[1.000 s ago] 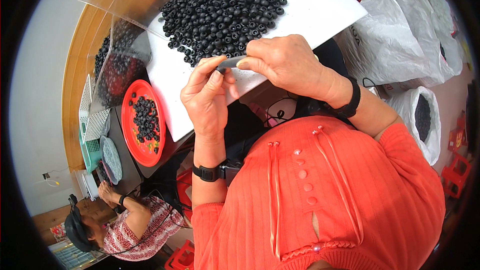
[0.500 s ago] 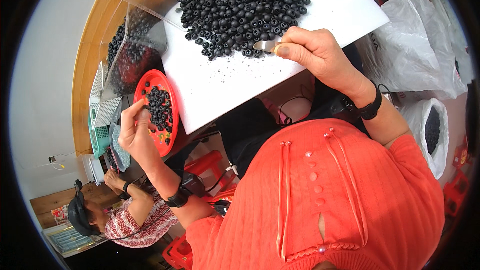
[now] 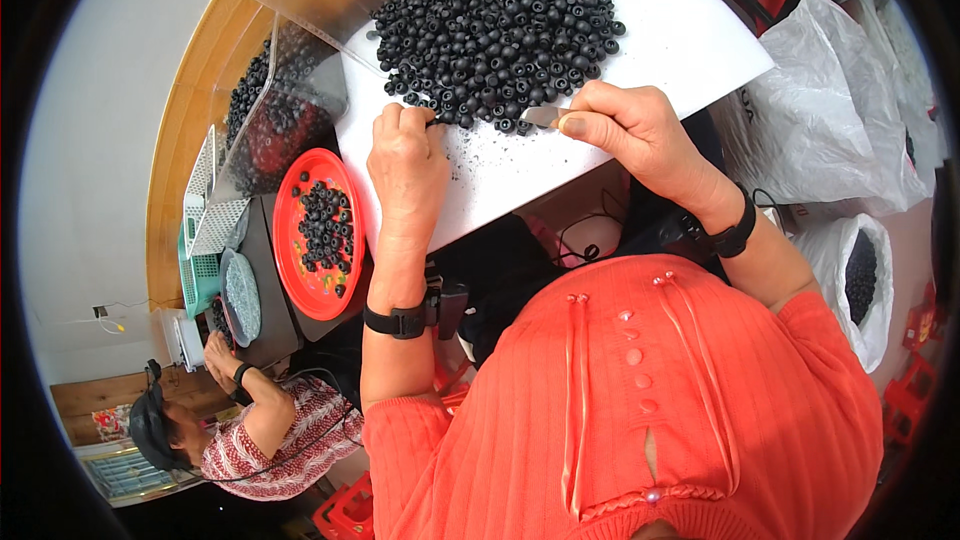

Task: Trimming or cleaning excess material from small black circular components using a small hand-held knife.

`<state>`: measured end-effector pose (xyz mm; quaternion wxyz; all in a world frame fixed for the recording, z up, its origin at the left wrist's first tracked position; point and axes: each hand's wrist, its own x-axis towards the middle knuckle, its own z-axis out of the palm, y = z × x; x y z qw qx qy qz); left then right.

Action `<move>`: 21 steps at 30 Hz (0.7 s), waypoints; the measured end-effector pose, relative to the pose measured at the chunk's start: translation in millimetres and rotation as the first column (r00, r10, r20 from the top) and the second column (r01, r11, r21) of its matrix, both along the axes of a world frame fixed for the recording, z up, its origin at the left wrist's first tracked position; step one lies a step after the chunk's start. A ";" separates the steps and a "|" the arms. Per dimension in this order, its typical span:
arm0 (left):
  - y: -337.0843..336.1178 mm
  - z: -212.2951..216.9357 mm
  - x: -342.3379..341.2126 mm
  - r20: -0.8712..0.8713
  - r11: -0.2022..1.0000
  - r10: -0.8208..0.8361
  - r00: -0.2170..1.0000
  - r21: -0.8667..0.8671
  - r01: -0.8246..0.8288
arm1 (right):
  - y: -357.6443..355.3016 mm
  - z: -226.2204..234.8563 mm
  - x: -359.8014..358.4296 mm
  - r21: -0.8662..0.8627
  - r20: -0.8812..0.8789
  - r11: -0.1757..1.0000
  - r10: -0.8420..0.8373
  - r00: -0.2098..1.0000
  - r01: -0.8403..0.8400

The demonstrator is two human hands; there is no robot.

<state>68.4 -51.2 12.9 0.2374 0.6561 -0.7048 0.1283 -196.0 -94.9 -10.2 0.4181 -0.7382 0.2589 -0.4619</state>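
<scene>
A heap of small black round parts (image 3: 500, 25), many with a hole through them, lies on the white tabletop (image 3: 690, 25). My right hand (image 3: 630, 130) grips a small knife; its short metal blade (image 3: 541, 116) points left at the heap's near edge. My left hand (image 3: 408, 160) is at the near left edge of the heap, fingers curled together. One black part (image 3: 433, 122) shows at its fingertips, mostly hidden by them. To the left, a red plate (image 3: 290, 265) holds more of the black parts.
A clear plastic bin (image 3: 335, 90) with black parts stands at the left. White plastic bags (image 3: 820, 105) are at the right, one open bag (image 3: 880, 325) with dark contents. A co-worker (image 3: 255, 430) works at the lower left beside a blue-grey tray (image 3: 240, 295).
My left hand has moved right from above the red plate to the edge of the heap. My right hand with the knife has stayed nearly in place.
</scene>
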 end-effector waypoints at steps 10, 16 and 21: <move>16.6 1.4 -4.6 -0.110 0.997 -0.064 0.992 0.033 0.068 | -0.5 3.1 0.8 -0.004 -0.006 1.000 -0.020 1.000 0.020; 30.0 12.6 -20.1 -0.789 0.976 -0.042 0.613 0.101 0.196 | -0.2 1.1 4.8 -0.037 -0.061 0.997 -0.067 0.996 0.065; 32.4 0.8 -29.3 -0.997 0.935 -0.062 -0.044 -0.073 0.346 | 2.2 8.7 7.7 -0.105 -0.216 0.992 -0.094 0.972 0.073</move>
